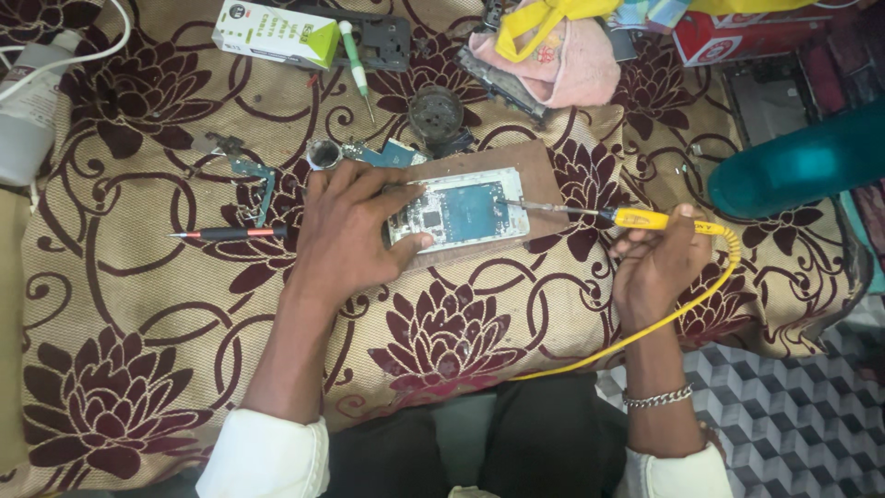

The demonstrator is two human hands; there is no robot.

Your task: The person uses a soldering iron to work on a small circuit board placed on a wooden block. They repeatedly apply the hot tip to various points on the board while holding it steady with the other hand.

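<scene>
1. Circuit board (458, 216), white-framed with a blue middle, lies flat on a brown wooden slab (539, 175), near the centre of a bed cover (138, 369) patterned with dark red flowers; the slab gives a hard, level base on the soft cloth.
2. Teal bottle (797, 166) lies at the right edge, well apart from the work.
3. Pink cloth (576, 65) with a yellow strap sits at the top, beside a dark phone frame.
4. White and green box (275, 35) at top left, a green-handled screwdriver (355, 60) just beside it.
5. Left hand (346, 235) is spread flat and wide, fingertips pressing the board's left edge, seemingly to keep it from sliding.
6. Right hand (656, 263) is closed around the yellow soldering iron (645, 219), held like a pen, low and nearly level, so the tip reaches the board's right edge; its yellow cord (645, 332) loops down behind the wrist.
7. Red and black pen-like tool (230, 234) lies left of the left hand, untouched.
8. Small loose blue board parts (396, 152) lie just above the left hand.
</scene>
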